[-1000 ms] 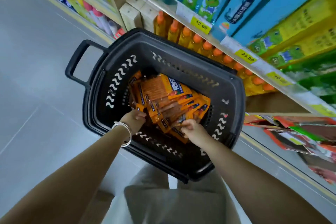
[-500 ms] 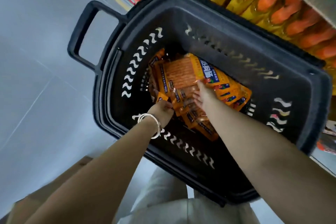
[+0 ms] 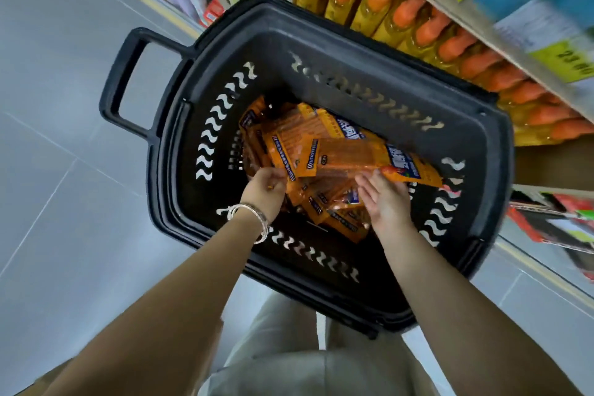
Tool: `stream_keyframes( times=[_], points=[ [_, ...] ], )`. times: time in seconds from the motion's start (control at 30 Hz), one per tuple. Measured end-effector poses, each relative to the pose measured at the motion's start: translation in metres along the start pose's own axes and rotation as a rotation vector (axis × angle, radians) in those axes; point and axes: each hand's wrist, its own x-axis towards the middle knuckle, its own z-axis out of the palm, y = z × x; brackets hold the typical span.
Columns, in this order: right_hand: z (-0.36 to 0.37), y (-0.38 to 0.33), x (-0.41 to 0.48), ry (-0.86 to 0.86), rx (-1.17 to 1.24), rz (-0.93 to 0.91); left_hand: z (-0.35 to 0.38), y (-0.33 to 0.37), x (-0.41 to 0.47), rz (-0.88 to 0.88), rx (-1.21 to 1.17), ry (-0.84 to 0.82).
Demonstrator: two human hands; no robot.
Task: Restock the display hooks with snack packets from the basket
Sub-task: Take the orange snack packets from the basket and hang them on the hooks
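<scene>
Two hands in basket (image 3: 324, 42), lifting snack packets (image 3: 347, 154)
L hand (image 3: 265, 191) pinches bundle's near edge, R hand (image 3: 384, 199) half-open beneath; square stack w/ header ends aligned before carrying to hooks.

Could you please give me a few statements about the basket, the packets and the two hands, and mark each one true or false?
1. The basket is black with a handle on its left side. True.
2. The snack packets are mostly green. False: they are orange with blue labels.
3. Both hands are inside the basket at the packets. True: the left hand grips packet edges, and the right hand lifts a packet from below.
4. The bracelet is on the right wrist. False: it is on the left wrist.
5. The bottles on the shelf beside the basket have blue caps. False: their caps are orange.
</scene>
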Motion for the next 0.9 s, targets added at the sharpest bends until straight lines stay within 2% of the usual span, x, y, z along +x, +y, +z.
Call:
stream_keyframes(
  times=[0.13,0.27,0.33,0.4,0.5,0.57,0.63,0.77,0.83,0.9],
  points=[
    [-0.035,-0.023,-0.021,-0.169,-0.109,0.028,-0.001,0.016,-0.009,0.097,0.053,0.109],
    [-0.046,-0.042,-0.039,-0.521,-0.137,0.150,-0.006,0.029,-0.012,0.099,0.027,0.103],
    [-0.041,-0.048,-0.047,-0.702,-0.167,0.199,-0.007,0.031,-0.010,0.058,0.094,0.014],
    [-0.030,-0.051,-0.052,-0.845,-0.173,0.224,-0.004,0.036,-0.013,-0.098,0.088,-0.159],
    [-0.012,-0.050,-0.054,-0.903,-0.174,0.257,0.008,0.033,-0.025,-0.395,-0.182,-0.485],
    [-0.002,-0.047,-0.050,-0.894,-0.136,0.262,0.012,0.028,-0.032,-0.421,-0.287,-0.514],
    [0.006,-0.044,-0.043,-0.809,-0.118,0.250,0.009,0.018,-0.030,-0.333,-0.277,-0.361],
    [0.015,-0.032,-0.016,-0.382,-0.402,0.191,-0.018,0.002,-0.019,-0.185,-0.278,0.054],
    [0.018,-0.023,-0.001,-0.195,-0.486,0.203,-0.030,-0.002,-0.013,-0.132,-0.227,0.152],
    [0.023,-0.014,0.014,-0.096,-0.450,0.240,-0.038,-0.005,-0.003,-0.127,-0.134,0.199]
  ],
)
